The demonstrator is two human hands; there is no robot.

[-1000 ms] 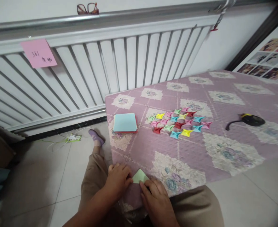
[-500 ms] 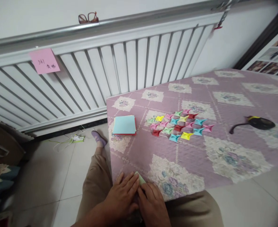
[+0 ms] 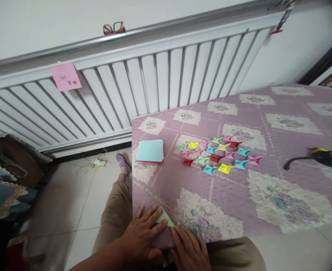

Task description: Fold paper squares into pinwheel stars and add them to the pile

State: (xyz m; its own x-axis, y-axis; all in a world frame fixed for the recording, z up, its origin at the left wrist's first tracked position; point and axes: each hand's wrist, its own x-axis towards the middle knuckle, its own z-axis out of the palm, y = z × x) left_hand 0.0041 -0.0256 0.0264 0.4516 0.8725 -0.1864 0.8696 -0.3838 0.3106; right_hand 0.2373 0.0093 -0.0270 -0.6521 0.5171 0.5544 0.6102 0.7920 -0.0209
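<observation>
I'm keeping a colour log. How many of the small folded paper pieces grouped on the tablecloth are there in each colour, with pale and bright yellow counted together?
Pink pieces: 6
Blue pieces: 4
Green pieces: 3
Red pieces: 3
Yellow pieces: 3
Total: 19

Soft, dim light fills my head view; sheen marks the pipe (image 3: 154, 32), shadow the wall side of the note (image 3: 66, 77) and the left floor (image 3: 61, 207); I see edge stretching, softened detail, a darkened upper-right corner.

Matt paper sheet (image 3: 165, 218), textured fabric tablecloth (image 3: 173, 184); shiny metal pipe (image 3: 183, 25)
</observation>
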